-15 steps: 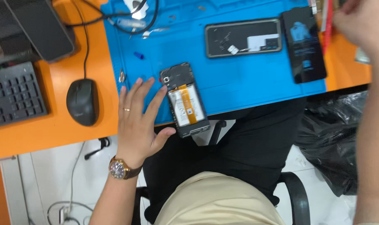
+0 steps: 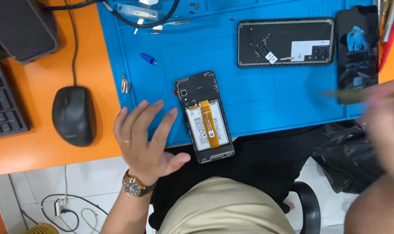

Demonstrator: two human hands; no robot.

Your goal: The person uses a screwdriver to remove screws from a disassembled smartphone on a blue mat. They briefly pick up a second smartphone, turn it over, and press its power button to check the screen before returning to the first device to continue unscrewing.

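Since half a second ago, right hand [image 2: 385, 117] dropped in blurred, pinching a thin tool [image 2: 348, 93]. Left hand [image 2: 147, 141] hovers spread beside opened phone [image 2: 204, 117] on blue mat [image 2: 266, 91]. Probably mid-teardown; prying next needs steady aim.

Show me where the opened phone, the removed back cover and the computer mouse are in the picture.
opened phone [image 2: 207, 123]: head view, on the orange ribbon cable over its battery.
removed back cover [image 2: 288, 43]: head view, on its dark inner surface.
computer mouse [image 2: 73, 115]: head view, on the middle of its black top.
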